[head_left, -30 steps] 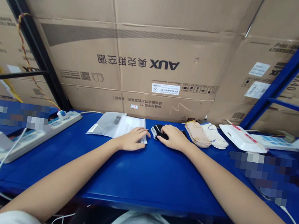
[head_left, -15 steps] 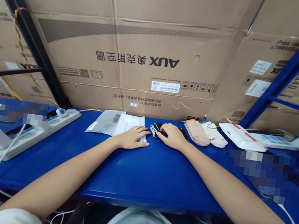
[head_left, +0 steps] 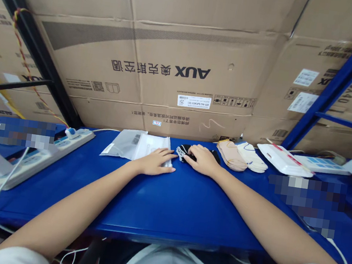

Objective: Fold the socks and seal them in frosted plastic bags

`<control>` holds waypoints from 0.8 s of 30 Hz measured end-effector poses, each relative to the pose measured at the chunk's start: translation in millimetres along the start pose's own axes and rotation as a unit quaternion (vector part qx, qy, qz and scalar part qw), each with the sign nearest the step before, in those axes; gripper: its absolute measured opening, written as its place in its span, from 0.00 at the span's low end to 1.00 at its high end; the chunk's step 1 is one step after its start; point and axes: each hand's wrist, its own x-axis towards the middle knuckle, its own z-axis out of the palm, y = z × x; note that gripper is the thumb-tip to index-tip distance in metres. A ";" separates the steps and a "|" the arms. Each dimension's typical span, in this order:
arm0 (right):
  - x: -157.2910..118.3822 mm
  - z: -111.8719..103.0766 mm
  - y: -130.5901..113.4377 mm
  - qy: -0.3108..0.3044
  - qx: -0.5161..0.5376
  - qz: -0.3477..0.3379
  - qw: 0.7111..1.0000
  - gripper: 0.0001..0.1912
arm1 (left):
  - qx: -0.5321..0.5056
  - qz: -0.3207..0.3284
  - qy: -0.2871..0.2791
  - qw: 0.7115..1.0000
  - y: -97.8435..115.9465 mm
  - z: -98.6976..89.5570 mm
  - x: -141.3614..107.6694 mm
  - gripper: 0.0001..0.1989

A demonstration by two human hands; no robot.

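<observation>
Head view: looking down across a blue tabletop (head_left: 152,207) towards stacked AUX cartons (head_left: 149,45).
Left grip: the left hand (head_left: 155,162) is lying flat and open, its fingertips resting on the edge of a white packet (head_left: 151,149).
Right grip: the right hand (head_left: 201,160) is pressing down on a black-and-white sock bundle (head_left: 183,152), fingers curved; whether it is closing on the bundle, I cannot tell.
Sock bundle: it is lying on the tabletop between both hands, mostly under the right.
Nearby: a clear plastic bag (head_left: 124,142) is lying beside the white packet, and beige socks (head_left: 229,155) and white socks (head_left: 251,156) are sitting just right of the right hand.
Further along: a power strip (head_left: 38,156) is lying at the left, a white tray (head_left: 283,160) at the right.
</observation>
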 end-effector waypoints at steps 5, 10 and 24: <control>0.0 0.8 0.3 0.003 -0.001 -0.005 1.000 0.18 | -0.023 0.037 0.035 0.998 5.8 -4.6 -1.2 0.26; 1.4 2.4 1.1 -0.002 -0.010 0.006 1.000 0.15 | -0.026 0.047 0.050 0.997 7.0 -12.2 -2.1 0.12; 0.6 3.5 2.1 -0.001 -0.027 -0.013 1.000 0.14 | 0.000 0.017 0.077 0.997 4.1 -12.5 -1.2 0.09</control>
